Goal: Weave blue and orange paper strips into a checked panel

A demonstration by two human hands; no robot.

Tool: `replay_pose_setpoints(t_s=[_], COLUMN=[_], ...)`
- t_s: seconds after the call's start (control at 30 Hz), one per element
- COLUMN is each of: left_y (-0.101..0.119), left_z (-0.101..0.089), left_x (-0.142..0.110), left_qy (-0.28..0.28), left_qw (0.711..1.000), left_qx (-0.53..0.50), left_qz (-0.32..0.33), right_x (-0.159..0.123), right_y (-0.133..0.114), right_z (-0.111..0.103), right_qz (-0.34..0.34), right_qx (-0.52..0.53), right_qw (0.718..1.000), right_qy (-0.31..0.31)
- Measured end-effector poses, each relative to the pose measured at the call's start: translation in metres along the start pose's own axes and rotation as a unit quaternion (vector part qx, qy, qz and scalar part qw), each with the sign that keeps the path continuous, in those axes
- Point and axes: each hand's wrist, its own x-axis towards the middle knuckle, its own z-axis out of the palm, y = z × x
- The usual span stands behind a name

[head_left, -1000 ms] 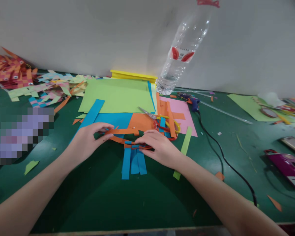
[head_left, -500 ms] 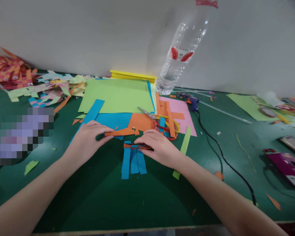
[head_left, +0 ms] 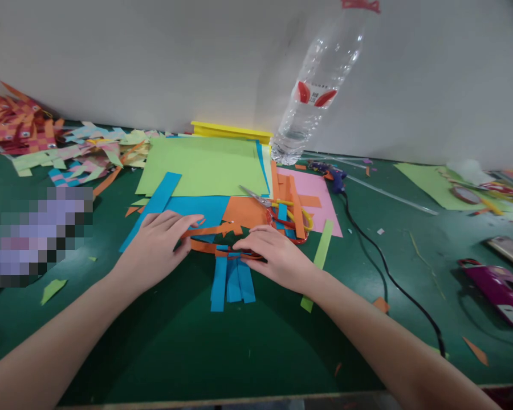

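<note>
My left hand (head_left: 156, 247) curls around the left end of an orange paper strip (head_left: 209, 230), thumb and index finger on it. A lower orange length (head_left: 203, 246) runs from this hand to a small weave. My right hand (head_left: 277, 259) pinches the right side of that weave of blue and orange strips, its fingertips hiding part of it. Blue strips (head_left: 233, 280) hang from the weave towards me, above the green table (head_left: 248, 353). Just beyond my hands are an orange sheet (head_left: 245, 210) and a blue sheet (head_left: 196, 209).
Scissors (head_left: 256, 196) with loose strips lie beyond my right hand, near a pink sheet (head_left: 325, 208). Green sheets (head_left: 200, 165) are stacked behind. A plastic bottle (head_left: 316, 94) leans at the wall. A glue gun (head_left: 336, 179) trails its black cord on the right.
My left fingers have shifted along the orange strip. Its lower length, out of sight half a second ago, shows again below the upper one. My right hand stays in place.
</note>
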Motion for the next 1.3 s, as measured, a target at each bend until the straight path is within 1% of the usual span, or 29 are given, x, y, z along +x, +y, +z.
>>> replay_pose_setpoints(t_s=[0.13,0.2,0.43,0.5,0.6,0.77,0.9,1.07,1.13,1.3], left_y=[0.002,0.001,-0.001,0.0,0.001,0.001,0.002,0.007,0.008,0.009], left_z=[0.0,0.001,0.006,0.006,0.004,-0.001,-0.003,-0.004,-0.005,-0.008], left_x=[0.0,-0.001,-0.002,-0.003,-0.004,-0.003,0.001,0.001,0.0,0.001], left_qy=[-0.002,-0.006,0.002,-0.002,0.001,0.022,0.036,0.021,0.022,0.034], left_qw=[0.999,0.999,0.999,0.999,0.996,0.984,0.978,0.969,0.962,0.939], left_qx=[-0.029,-0.043,-0.028,-0.037,-0.073,-0.114,-0.127,-0.172,-0.193,-0.239], left_qz=[0.02,0.019,0.014,-0.006,-0.058,-0.139,-0.163,-0.178,-0.19,-0.245], right_x=[0.0,0.0,0.0,0.0,0.0,0.001,0.001,0.001,0.001,0.0], right_y=[0.0,0.0,0.001,0.001,0.0,-0.001,-0.001,-0.002,-0.002,-0.002], right_z=[0.0,0.001,0.001,0.001,0.0,-0.001,-0.002,-0.004,-0.005,-0.004], right_qz=[0.003,0.003,-0.007,-0.007,-0.011,-0.005,-0.004,-0.018,-0.023,-0.019], right_qx=[-0.003,-0.003,-0.007,-0.01,-0.011,0.009,0.022,0.028,0.026,0.016], right_qw=[1.0,1.0,1.0,1.0,1.0,1.0,1.0,0.999,0.999,0.999], right_qy=[-0.008,-0.009,-0.003,-0.005,-0.006,0.007,0.016,0.02,0.019,0.022])
